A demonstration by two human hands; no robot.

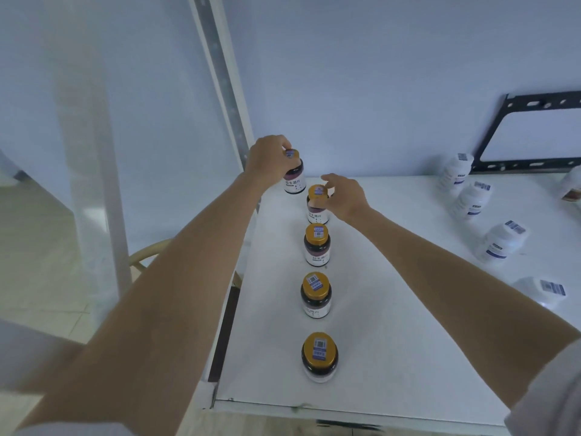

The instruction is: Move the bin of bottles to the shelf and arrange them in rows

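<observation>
bare forearms; short pale grey sleeves (pixel 553 391) at the upper arms.

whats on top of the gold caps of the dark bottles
Each visible gold cap, like the nearest bottle's, carries a blue barcode sticker. The farthest bottle's cap is mostly covered by the left hand.

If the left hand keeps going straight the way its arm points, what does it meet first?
Probably the wall behind the shelf. The left hand grips the farthest gold-capped bottle, and nothing else shows beyond it, though depth is unclear.
</observation>
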